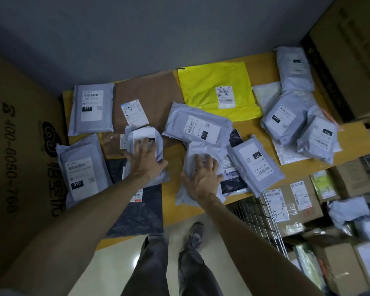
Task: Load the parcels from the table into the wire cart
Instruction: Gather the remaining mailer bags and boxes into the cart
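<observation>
Left hand (146,161): fingers (144,144) straight and spread, laid flat on top of a small grey parcel (146,131). The thumb presses against that parcel's right edge. Nothing is enclosed in the hand.

Right hand (203,179): fingers (199,162) bent at the knuckles, tips bearing down on the soft top of a crumpled grey parcel (201,148). It cannot be told whether they have gathered the wrapping into a pinch.

Both parcels lie on the counter (175,212), a yellow top, near its front edge and a little apart from each other. The small one lies partly over a black bag (137,214) that hangs past the front edge.

Other items on the counter:
- flat brown packet (150,90) at the back
- yellow parcel (212,82) just beside it
- labelled grey parcels at the far left (92,107), the near left (81,174) and the centre (198,124)
- a heap of grey parcels at the right end (286,122)

The wire cart (251,212) stands against the counter's right front corner. Its mesh side is visible, with cartons and grey bags inside.

Room:
- grey wall (137,28) behind the counter
- large printed carton (19,146) hard against the left end
- another carton (350,50) at the right rear
- pale glossy floor (120,265) below, with the person's dark trousers and one shoe (195,233) in view
</observation>
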